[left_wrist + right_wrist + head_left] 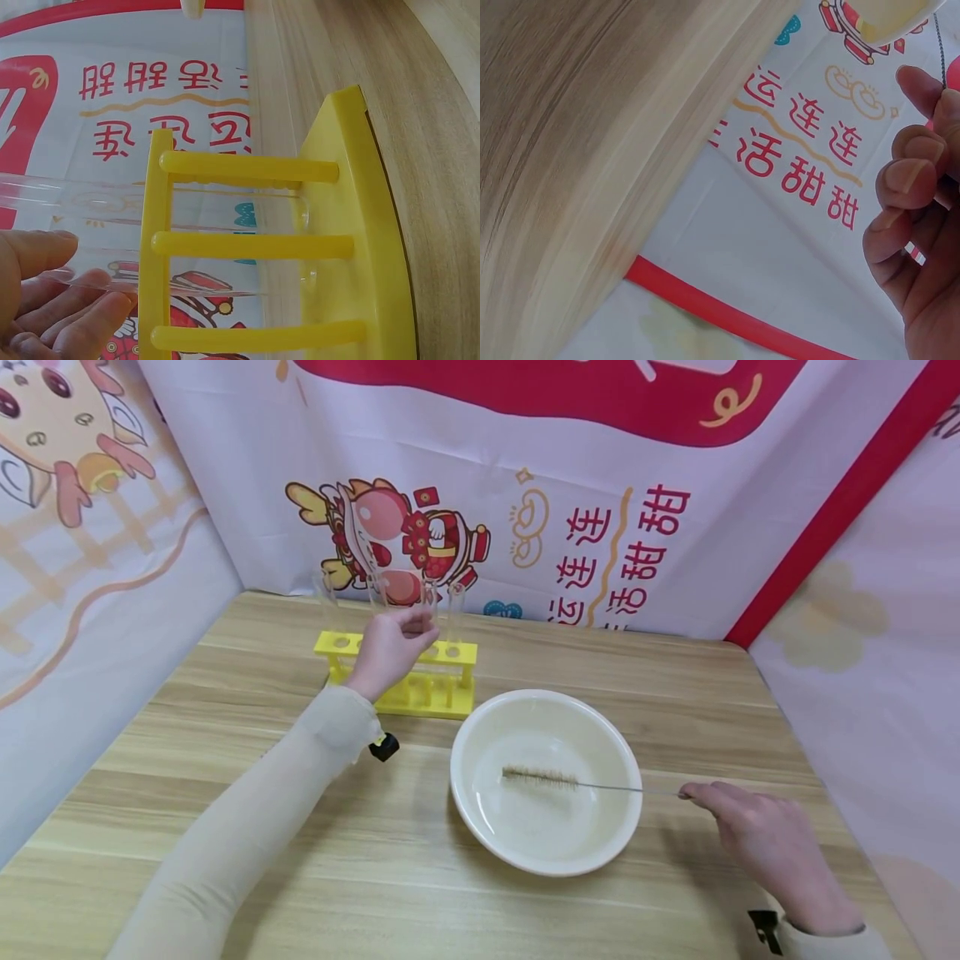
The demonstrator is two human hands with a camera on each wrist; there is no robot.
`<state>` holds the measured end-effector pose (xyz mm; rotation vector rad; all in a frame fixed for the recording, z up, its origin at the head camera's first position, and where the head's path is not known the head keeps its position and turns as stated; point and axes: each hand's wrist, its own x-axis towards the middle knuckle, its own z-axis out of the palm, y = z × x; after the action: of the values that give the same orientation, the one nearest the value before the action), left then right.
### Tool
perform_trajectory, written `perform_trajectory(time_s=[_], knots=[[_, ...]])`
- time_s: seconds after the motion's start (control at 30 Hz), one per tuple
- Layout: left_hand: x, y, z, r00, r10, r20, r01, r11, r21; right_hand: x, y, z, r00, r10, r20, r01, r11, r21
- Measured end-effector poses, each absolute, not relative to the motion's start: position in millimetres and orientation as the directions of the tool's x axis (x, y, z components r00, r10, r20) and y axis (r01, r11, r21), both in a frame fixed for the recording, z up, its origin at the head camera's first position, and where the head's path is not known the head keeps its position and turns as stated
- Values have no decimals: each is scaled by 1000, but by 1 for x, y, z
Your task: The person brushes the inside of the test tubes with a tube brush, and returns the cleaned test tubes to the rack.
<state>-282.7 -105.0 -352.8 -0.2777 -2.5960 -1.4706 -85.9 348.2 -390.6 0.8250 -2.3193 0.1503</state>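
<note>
A yellow test tube rack (pixel 442 708) stands toward the back of the table, holding several clear test tubes (pixel 454 610) upright. At its top my left hand (pixel 393 647) has thumb and fingers around one test tube (pixel 217 282), which is still in the rack. How firmly they press is hard to see through the clear glass. On the right, my right hand (pixel 772 835) pinches the wire handle of a test tube brush (pixel 540 776). The bristles are over the inside of a white basin (pixel 471 827). In the right wrist view, only the twisted wire (pixel 939 45) shows near the fingers.
The basin sits in the middle of the wooden table (pixel 360 868), just right of and in front of the rack. Behind the table hangs a printed cloth (pixel 480 452); more cloth (pixel 870 610) borders the right side.
</note>
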Motion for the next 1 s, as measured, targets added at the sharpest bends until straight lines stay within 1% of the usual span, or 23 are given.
perform_trajectory(time_s=[0.2,0.3,0.4,0.47,0.57,0.63,0.7,0.83,1.0], knots=[[-279,-108,-351,-972,101,213,235,508,829,-85,343,-389,-565,-528,634,-599,791,125],[-277,-109,-348,-975,101,199,222,515,828,-84,340,-389,-571,-533,624,-596,792,131],[-273,-112,-344,-976,82,203,214,555,804,-84,339,-389,-577,-535,618,-591,795,136],[-269,-113,-341,-968,63,243,232,597,768,-84,338,-389,-574,-534,620,-589,796,140],[-260,-113,-335,-939,51,339,288,654,699,-83,336,-389,-566,-531,630,-593,794,136],[-253,-111,-331,-915,64,398,336,666,666,-83,335,-389,-562,-530,635,-595,792,135],[-248,-108,-329,-903,91,419,374,647,665,-82,335,-389,-563,-530,635,-595,792,134],[-241,-99,-329,-915,157,373,391,580,715,-82,333,-388,-561,-537,630,-598,789,140],[-243,-89,-334,-944,185,272,329,508,796,-82,328,-387,-551,-551,627,-605,781,154]])
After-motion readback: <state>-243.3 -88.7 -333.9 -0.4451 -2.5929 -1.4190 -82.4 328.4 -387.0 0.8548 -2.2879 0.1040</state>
